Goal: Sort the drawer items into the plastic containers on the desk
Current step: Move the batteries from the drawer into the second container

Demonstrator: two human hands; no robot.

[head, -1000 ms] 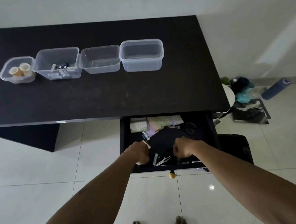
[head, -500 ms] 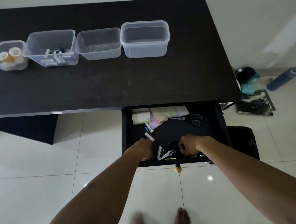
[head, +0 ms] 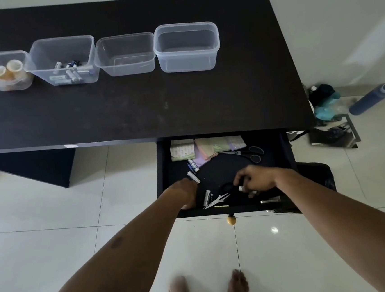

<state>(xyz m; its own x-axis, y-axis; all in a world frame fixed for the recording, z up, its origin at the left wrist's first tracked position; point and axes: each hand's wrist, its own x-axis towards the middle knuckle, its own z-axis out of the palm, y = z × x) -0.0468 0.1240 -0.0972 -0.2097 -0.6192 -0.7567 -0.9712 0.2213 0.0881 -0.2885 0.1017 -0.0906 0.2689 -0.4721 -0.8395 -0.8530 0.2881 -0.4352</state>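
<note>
The open drawer [head: 163, 172] under the desk holds loose batteries [head: 207, 197], small scissors [head: 217, 198], large black scissors [head: 249, 153] and paper pads [head: 219, 144]. My left hand [head: 186, 193] is curled at the drawer's front left; its fingertips touch a white battery [head: 194, 177], and what is under the palm is hidden. My right hand [head: 256, 181] pinches a small light cylinder, seemingly a battery [head: 241, 189], beside the small scissors' handle. On the desk stand a tape-roll container [head: 5, 71], a battery container [head: 63, 61] and two empty containers [head: 126, 54] [head: 186, 47].
The dark desk [head: 136, 109] overhangs the drawer's back. A yellow knob [head: 231, 220] sticks out from the drawer front. A dark bag [head: 316, 176] sits right of the drawer, and a blue bottle [head: 370, 99] and clutter lie on the floor beyond. My bare feet stand below.
My right hand has gone from a closed fist to a pinch on a small cylinder, shifting slightly right. The left hand has stayed at the drawer's front left corner.
</note>
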